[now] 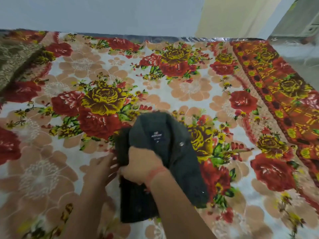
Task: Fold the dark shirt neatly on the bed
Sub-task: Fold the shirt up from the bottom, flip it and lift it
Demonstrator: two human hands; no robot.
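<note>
The dark shirt [179, 163] lies folded into a narrow bundle on the floral bed sheet [189, 87], collar and neck label facing up at its far end. My right hand [143, 167] rests on the middle of the shirt, its fingers curled round the shirt's left edge. My left hand [101, 169] lies flat on the sheet beside that edge, with straight fingers touching the fabric. A red thread is tied on my right wrist. The picture is slightly blurred by motion.
A brown lace cloth [13, 61] lies at the bed's far left corner. The bed's far edge meets a pale wall [103, 12]. A beige panel [233, 16] stands at the back right, and the sheet's orange border [276, 94] runs along the right side.
</note>
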